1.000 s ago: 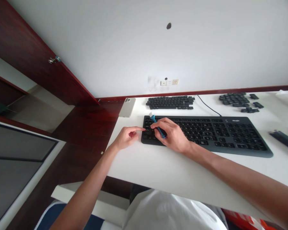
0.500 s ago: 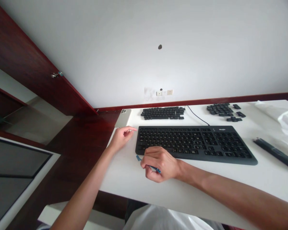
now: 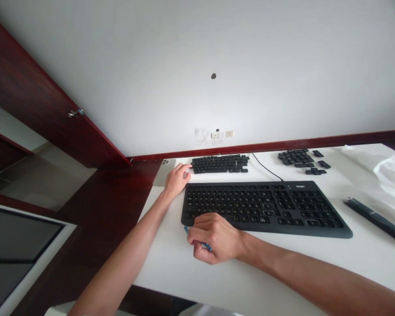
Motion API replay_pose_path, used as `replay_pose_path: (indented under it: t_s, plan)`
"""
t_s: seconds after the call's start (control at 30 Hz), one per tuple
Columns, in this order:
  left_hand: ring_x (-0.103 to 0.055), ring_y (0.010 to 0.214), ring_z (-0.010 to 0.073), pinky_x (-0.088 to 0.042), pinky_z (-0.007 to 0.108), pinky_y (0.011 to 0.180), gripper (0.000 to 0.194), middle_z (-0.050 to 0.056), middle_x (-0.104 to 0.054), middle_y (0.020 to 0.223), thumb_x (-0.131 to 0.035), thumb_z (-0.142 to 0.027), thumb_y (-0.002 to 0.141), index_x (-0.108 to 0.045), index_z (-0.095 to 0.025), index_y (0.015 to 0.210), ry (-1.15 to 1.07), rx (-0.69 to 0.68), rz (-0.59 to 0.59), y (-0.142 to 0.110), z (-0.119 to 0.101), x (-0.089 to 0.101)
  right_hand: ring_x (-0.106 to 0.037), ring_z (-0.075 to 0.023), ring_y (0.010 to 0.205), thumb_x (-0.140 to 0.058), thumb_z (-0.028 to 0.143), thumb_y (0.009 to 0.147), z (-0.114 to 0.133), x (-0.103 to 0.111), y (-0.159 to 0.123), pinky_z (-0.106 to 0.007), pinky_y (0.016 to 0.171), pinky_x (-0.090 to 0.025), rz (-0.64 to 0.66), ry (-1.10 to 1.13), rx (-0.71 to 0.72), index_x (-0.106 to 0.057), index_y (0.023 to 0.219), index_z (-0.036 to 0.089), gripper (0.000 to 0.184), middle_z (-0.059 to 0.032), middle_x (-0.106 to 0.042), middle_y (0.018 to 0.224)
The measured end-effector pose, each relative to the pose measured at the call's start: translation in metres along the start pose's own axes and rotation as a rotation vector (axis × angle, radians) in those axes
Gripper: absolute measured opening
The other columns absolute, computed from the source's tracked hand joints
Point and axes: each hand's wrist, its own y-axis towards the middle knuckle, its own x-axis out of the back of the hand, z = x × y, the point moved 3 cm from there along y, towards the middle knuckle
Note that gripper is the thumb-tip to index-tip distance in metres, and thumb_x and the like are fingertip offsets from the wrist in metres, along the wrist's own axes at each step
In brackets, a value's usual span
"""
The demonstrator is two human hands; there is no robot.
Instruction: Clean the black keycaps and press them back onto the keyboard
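My right hand (image 3: 213,239) is closed around a slim blue tool (image 3: 206,246), whose ends peek out of the fist; its kind is hidden. That fist rests at the front left edge of a black keyboard (image 3: 240,224), whose keycaps are off and whose sockets show. My left hand (image 3: 177,180) reaches past the keyboard's far left corner. Its index finger points at the left end of a block of loose black keycaps (image 3: 219,164), with the thumb apart from it. The fingertip is at or touching the outermost keycap; I cannot tell which.
A phone (image 3: 161,174) lies left of my left hand, near the white table's (image 3: 164,250) edge. More loose keycaps (image 3: 294,158) sit at the back right. A cable (image 3: 266,166) runs backward. A dark bar-shaped object (image 3: 375,219) and white plastic sheeting (image 3: 393,175) lie right.
My left hand has moved away from me and right, from beside the keyboard to the loose keycaps. The right hand still grips the blue tool. The view has tilted slightly upward.
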Motion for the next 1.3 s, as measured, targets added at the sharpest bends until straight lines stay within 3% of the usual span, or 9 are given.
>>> replay_pose_path:
  t_s: [0.23,0.67,0.77,0.9,1.1,1.2,1.3]
  plan:
    - [-0.068,0.092,0.0193,-0.052,0.031,0.087,0.037,0.006,-0.07,0.109,-0.06,-0.024,0.098,-0.074,-0.024,0.132,0.027,-0.007,0.04,0.004,0.0,-0.002,-0.041,-0.0172,0.056,-0.048,0.016,0.079,-0.001,-0.007,-0.002,-0.032,0.057,-0.034,0.011,0.008,-0.009,-0.05,0.08,0.025,0.009,0.0032,-0.048,0.061]
    - [-0.067,0.113,0.0255,-0.049,0.039,0.105,0.017,0.008,-0.074,0.12,-0.063,-0.025,0.098,-0.076,-0.022,0.109,-0.012,-0.012,-0.086,-0.004,0.009,0.008,-0.044,-0.0181,0.058,-0.047,0.016,0.082,-0.001,-0.004,0.0,-0.033,0.057,-0.039,0.032,-0.011,0.008,-0.051,0.082,0.025,0.01,0.0019,-0.052,0.062]
    - [-0.071,0.102,0.0232,-0.054,0.038,0.095,0.016,0.009,-0.077,0.116,-0.065,-0.029,0.096,-0.073,-0.021,0.107,-0.226,0.119,-0.149,-0.002,0.011,0.015,-0.05,-0.0186,0.063,-0.047,0.013,0.086,-0.003,0.007,0.003,-0.032,0.06,-0.043,0.012,-0.018,0.016,-0.053,0.086,0.024,0.012,0.0004,-0.057,0.068]
    - [-0.074,0.102,0.022,-0.057,0.033,0.088,0.025,0.01,-0.078,0.11,-0.076,-0.035,0.087,-0.068,-0.018,0.104,-0.794,0.324,-0.155,-0.004,0.0,0.022,-0.058,-0.0198,0.077,-0.047,0.01,0.094,-0.015,0.037,0.008,-0.033,0.07,-0.05,-0.051,-0.025,-0.014,-0.058,0.099,0.022,0.017,-0.0043,-0.068,0.086]
    - [-0.073,0.09,0.0083,-0.057,0.021,0.092,0.063,-0.001,-0.077,0.107,-0.089,-0.028,0.078,-0.063,-0.029,0.135,-1.491,0.471,-0.032,-0.017,-0.037,0.035,-0.063,-0.0199,0.089,-0.046,0.013,0.102,-0.041,0.086,0.013,-0.035,0.081,-0.051,-0.317,0.014,-0.284,-0.063,0.108,0.021,0.02,-0.0063,-0.069,0.098]
    - [-0.072,0.085,0.0047,-0.059,0.015,0.085,0.066,-0.004,-0.075,0.106,-0.091,-0.023,0.076,-0.064,-0.032,0.135,-1.66,0.484,0.025,-0.021,-0.047,0.035,-0.066,-0.0177,0.087,-0.046,0.016,0.105,-0.046,0.099,0.016,-0.032,0.078,-0.051,-0.396,0.044,-0.399,-0.067,0.103,0.021,0.022,-0.0035,-0.071,0.094]
    - [-0.072,0.082,0.0047,-0.059,0.014,0.075,0.052,-0.005,-0.073,0.107,-0.092,-0.027,0.077,-0.067,-0.03,0.122,-1.687,0.466,0.096,-0.025,-0.052,0.031,-0.067,-0.0178,0.084,-0.047,0.017,0.103,-0.045,0.106,0.021,-0.031,0.076,-0.051,-0.387,0.091,-0.442,-0.069,0.096,0.021,0.024,-0.0026,-0.073,0.091]
